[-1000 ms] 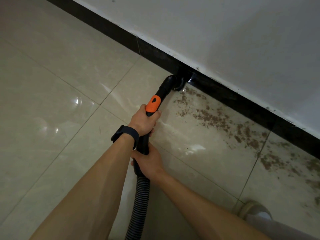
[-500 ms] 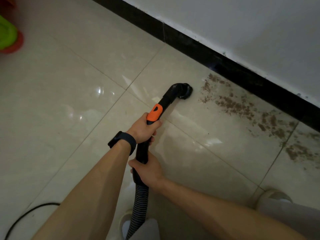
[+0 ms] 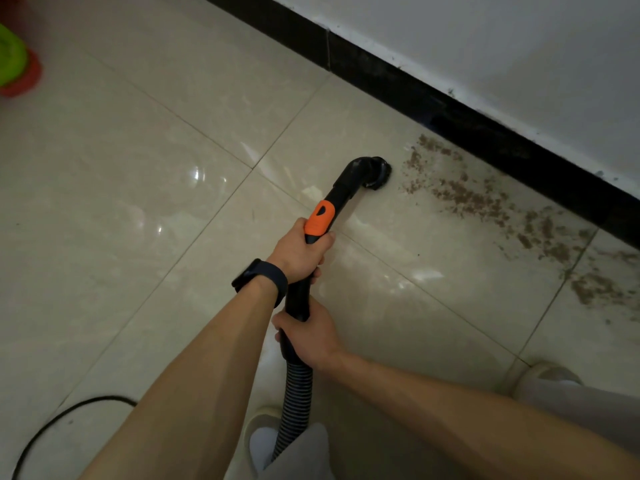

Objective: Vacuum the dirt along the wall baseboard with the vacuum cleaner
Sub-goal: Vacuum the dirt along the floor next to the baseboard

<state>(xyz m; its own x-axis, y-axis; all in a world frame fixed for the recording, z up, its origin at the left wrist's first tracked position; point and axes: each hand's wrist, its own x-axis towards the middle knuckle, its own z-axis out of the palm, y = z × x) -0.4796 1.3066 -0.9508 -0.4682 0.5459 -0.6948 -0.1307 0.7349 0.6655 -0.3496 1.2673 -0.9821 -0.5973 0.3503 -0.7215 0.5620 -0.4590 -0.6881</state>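
Head view: left hand point(image 3: 299, 252) wraps the vacuum wand point(image 3: 346, 188) below its orange collar point(image 3: 320, 220), likely steering, right hand point(image 3: 310, 337) clasps the hose point(image 3: 298, 393) joint, likely pushing; nozzle point(image 3: 377, 171) sits on the floor point(image 3: 138, 202) just beside the dirt point(image 3: 485, 202) strewn along the baseboard point(image 3: 450, 116).

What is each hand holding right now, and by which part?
Both grip the vacuum wand: the left hand just below the orange collar, the right hand lower down, where the ribbed hose joins.
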